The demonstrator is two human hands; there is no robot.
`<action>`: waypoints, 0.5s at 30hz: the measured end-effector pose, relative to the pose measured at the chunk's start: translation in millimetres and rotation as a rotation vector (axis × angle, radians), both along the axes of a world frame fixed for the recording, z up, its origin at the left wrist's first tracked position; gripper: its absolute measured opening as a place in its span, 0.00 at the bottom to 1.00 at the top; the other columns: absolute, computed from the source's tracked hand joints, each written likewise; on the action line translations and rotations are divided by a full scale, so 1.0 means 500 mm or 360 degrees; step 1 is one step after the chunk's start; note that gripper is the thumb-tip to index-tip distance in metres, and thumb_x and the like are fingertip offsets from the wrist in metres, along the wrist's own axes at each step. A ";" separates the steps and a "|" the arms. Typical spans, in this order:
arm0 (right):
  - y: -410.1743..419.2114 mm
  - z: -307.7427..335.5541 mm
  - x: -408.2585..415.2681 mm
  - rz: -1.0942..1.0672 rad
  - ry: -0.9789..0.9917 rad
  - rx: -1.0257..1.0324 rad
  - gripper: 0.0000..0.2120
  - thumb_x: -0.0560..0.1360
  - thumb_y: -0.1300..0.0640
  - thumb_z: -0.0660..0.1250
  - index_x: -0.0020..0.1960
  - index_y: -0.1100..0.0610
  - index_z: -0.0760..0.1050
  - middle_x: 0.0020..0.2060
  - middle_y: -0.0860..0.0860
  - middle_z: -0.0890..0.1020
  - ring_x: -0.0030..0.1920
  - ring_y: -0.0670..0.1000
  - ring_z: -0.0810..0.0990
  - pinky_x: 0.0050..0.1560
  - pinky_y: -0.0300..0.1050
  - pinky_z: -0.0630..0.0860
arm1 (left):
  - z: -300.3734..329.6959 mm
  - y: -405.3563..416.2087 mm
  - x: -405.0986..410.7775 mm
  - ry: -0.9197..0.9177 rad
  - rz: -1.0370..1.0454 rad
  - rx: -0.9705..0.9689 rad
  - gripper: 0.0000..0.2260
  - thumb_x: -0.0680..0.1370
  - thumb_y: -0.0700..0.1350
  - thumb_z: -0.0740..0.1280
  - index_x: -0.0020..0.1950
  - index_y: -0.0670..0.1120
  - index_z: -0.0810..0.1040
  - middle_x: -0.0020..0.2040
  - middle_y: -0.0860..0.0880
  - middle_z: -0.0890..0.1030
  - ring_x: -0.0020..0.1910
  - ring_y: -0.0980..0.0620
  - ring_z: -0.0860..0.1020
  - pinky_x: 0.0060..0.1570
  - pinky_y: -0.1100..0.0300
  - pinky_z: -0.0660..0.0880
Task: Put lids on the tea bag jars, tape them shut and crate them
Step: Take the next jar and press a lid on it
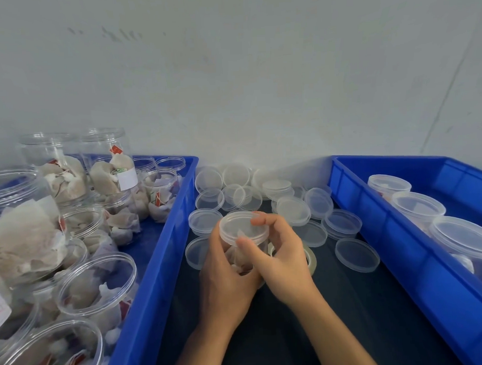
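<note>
My left hand (224,278) grips a clear jar of tea bags (237,257) from below and the side, over the dark table. A translucent lid (240,227) sits on the jar's mouth. My right hand (277,252) curls round that lid, thumb on its near rim and fingers over its far edge. A roll of clear tape (311,257) lies on the table just right of my right hand, partly hidden by it. Several loose lids (292,209) are heaped behind the jar.
A blue crate (166,256) on the left is packed with several open jars of tea bags (98,283). On the right a second blue crate (383,232) holds lidded jars (418,206). A grey wall rises behind the table.
</note>
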State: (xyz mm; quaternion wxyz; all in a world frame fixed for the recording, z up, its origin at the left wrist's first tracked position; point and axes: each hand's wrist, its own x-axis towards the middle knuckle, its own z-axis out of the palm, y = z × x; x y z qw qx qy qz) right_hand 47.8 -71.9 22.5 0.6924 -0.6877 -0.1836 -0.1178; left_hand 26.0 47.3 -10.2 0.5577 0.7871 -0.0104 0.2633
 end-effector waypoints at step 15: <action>-0.014 -0.014 0.028 -0.0097 -0.0064 -0.0080 0.18 0.65 0.40 0.83 0.50 0.42 0.83 0.64 0.39 0.84 0.66 0.40 0.81 0.66 0.46 0.78 | -0.002 -0.006 -0.005 -0.0022 0.0003 -0.0054 0.40 0.71 0.48 0.82 0.77 0.61 0.66 0.63 0.66 0.78 0.59 0.72 0.78 0.50 0.73 0.77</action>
